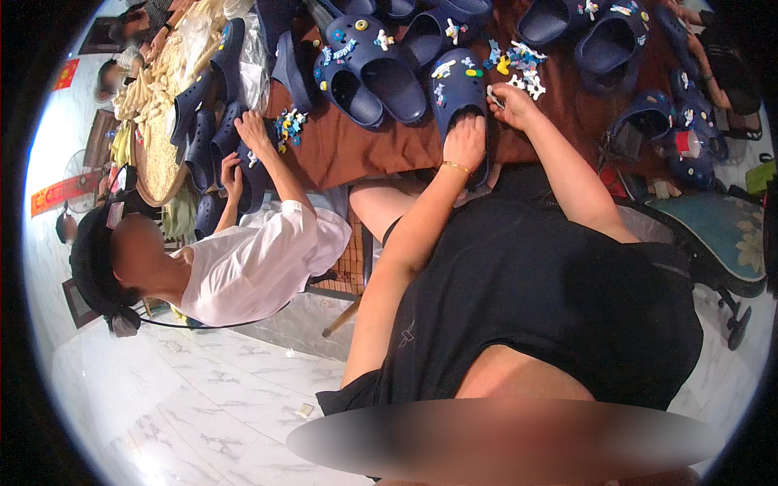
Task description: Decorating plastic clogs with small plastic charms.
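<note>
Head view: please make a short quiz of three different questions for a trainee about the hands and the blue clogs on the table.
1. True or false: the left hand rests on a dark blue clog.
2. The right hand is nearest to: A) a fan, B) a pile of small charms, C) a chair.
3. What colour is the cloth on the table?

Key: 1 true; 2 B; 3 brown.

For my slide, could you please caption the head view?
Left hand steadies a navy clog; right hand holds a charm.
</note>
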`<state>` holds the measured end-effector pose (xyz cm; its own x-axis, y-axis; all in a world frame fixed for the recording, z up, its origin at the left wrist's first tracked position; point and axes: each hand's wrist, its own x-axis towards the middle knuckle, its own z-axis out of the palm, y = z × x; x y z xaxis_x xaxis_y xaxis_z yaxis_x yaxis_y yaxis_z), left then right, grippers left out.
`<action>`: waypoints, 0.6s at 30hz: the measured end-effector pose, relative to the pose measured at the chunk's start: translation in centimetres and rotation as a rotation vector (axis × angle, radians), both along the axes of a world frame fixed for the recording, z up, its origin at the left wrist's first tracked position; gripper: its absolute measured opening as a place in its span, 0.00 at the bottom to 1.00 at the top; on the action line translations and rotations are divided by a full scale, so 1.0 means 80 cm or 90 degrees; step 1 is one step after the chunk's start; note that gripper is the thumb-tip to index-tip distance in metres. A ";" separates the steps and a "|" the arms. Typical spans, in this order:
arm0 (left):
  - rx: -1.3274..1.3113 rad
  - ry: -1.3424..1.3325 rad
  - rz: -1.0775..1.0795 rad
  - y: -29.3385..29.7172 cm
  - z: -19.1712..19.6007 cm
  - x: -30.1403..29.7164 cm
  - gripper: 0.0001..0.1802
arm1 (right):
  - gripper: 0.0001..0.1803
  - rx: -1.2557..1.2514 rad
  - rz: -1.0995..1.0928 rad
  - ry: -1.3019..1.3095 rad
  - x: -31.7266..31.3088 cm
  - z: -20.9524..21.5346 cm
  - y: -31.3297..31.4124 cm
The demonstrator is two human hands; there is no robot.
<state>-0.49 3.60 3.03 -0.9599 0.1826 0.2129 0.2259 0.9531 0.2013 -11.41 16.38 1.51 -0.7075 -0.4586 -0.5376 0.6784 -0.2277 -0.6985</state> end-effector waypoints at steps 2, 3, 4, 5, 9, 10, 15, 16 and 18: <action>0.001 0.001 0.003 0.000 0.000 0.002 0.07 | 0.09 0.090 -0.020 0.051 -0.006 0.016 -0.006; 0.002 0.004 0.005 0.000 0.000 0.002 0.07 | 0.09 0.179 -0.040 0.105 -0.008 0.028 -0.011; 0.002 0.004 0.005 0.000 0.000 0.001 0.07 | 0.18 0.212 -0.019 0.146 -0.013 0.033 -0.013; -0.002 0.004 0.004 0.000 0.000 0.001 0.07 | 0.18 0.212 -0.018 0.146 -0.018 0.042 -0.018; -0.008 0.003 -0.001 0.001 0.000 0.000 0.07 | 0.39 0.641 0.192 0.401 -0.031 0.058 -0.046; -0.007 0.002 -0.001 0.001 0.001 0.001 0.07 | 0.40 0.723 0.172 0.485 -0.029 0.052 -0.051; -0.015 -0.011 -0.005 0.001 -0.001 0.001 0.06 | 0.36 0.779 0.180 0.519 -0.035 0.044 -0.055; -0.014 -0.013 -0.004 0.000 -0.001 0.001 0.06 | 0.36 0.780 0.183 0.518 -0.033 0.045 -0.057; -0.014 -0.021 0.001 -0.001 -0.002 0.000 0.06 | 0.30 0.837 0.189 0.546 -0.031 0.045 -0.064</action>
<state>-0.52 3.54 2.86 -0.9667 0.1851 0.1770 0.2178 0.9577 0.1883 -13.92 11.25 5.15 -0.9688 -0.1891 -0.1603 -0.0926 0.8758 -0.4737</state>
